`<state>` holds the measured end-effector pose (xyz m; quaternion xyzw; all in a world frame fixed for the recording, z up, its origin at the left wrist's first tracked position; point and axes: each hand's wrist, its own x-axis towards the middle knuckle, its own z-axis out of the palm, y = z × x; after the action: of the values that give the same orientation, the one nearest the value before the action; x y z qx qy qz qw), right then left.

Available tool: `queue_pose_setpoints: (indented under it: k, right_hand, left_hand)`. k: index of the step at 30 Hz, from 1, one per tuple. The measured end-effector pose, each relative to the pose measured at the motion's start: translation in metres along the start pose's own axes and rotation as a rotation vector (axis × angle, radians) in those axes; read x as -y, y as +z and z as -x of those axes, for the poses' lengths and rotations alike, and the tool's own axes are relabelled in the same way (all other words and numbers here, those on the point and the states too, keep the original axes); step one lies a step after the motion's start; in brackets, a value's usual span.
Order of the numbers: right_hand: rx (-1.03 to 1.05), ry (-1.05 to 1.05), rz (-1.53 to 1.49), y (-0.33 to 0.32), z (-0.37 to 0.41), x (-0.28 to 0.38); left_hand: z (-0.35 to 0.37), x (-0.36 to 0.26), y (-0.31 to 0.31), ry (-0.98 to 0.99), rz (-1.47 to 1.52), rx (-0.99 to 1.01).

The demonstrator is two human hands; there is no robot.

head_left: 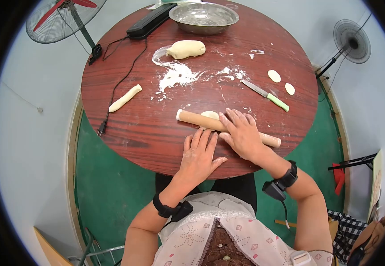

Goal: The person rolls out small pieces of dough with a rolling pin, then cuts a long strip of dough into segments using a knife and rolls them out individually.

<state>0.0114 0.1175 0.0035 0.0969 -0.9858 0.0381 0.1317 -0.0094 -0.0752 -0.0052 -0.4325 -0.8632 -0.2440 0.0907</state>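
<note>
A wooden rolling pin [200, 120] lies aslant near the front of the table, across a small flattened piece of dough [210, 115]. My right hand [244, 135] is laid over the pin's right half, with its fingers over the far side and its thumb on the near side. Flat and with fingers stretched out, my left hand [197, 155] has its fingertips at the dough's near edge, just under the pin. Whether those fingertips pinch the edge is hidden. Beyond the pin to the right lies a knife [265, 94] with a green handle.
On the round table [134, 142] are a dough roll [126, 98], a big dough lump [186, 49], scattered flour [177, 75] and two dough rounds [274, 76]. A metal basin [204, 17] and a black power strip [151, 21] stand at the back; its cord [123, 80] runs down the left.
</note>
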Motion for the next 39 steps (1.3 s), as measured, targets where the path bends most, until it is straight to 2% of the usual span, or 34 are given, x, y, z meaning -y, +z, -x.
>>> queue_pose_setpoints:
  k: [5, 8, 9, 12, 13, 14, 16, 20, 23, 28, 32, 36, 39]
  right_hand:
    - [-0.083, 0.113, 0.123, 0.007, -0.021, -0.020]
    - [-0.066, 0.205, 0.062, 0.013, -0.035, -0.034]
    - [-0.163, 0.125, 0.098, 0.012, -0.034, -0.032]
    - [-0.067, -0.004, 0.011, 0.005, -0.022, -0.025]
    - [-0.148, -0.043, 0.068, 0.009, -0.019, -0.026]
    - [-0.135, 0.020, 0.080, 0.009, -0.020, -0.030]
    - [-0.109, 0.153, 0.106, 0.007, -0.020, -0.039]
    - [-0.188, 0.221, 0.088, -0.004, -0.010, -0.057]
    - [-0.141, 0.116, 0.023, -0.021, 0.002, -0.043]
    - [-0.116, -0.081, -0.008, -0.007, 0.008, -0.026]
    - [-0.210, 0.000, 0.133, -0.001, -0.017, -0.031]
    - [-0.051, 0.091, -0.034, 0.003, -0.026, -0.040]
    - [0.027, 0.038, -0.022, -0.004, 0.000, -0.014]
  left_hand:
    - [-0.001, -0.001, 0.005, 0.021, -0.011, -0.022]
    - [-0.001, -0.001, 0.005, 0.023, -0.021, -0.041]
    - [-0.002, 0.000, 0.005, 0.016, -0.029, -0.038]
    - [-0.005, 0.000, 0.007, -0.024, -0.051, -0.008]
    - [-0.008, -0.001, 0.010, -0.046, -0.063, 0.013]
    - [-0.011, 0.000, 0.012, -0.065, -0.075, 0.036]
    - [-0.019, 0.003, 0.017, -0.033, -0.086, 0.087]
    - [-0.035, 0.024, 0.006, 0.131, 0.005, 0.184]
    - [-0.041, 0.041, -0.022, 0.238, 0.024, 0.286]
    - [-0.015, 0.020, -0.020, 0.146, -0.061, 0.181]
    - [-0.002, 0.005, -0.008, 0.024, -0.060, 0.099]
    - [-0.004, 0.006, -0.004, -0.009, -0.049, 0.079]
    - [-0.007, 0.010, -0.005, -0.002, -0.022, 0.071]
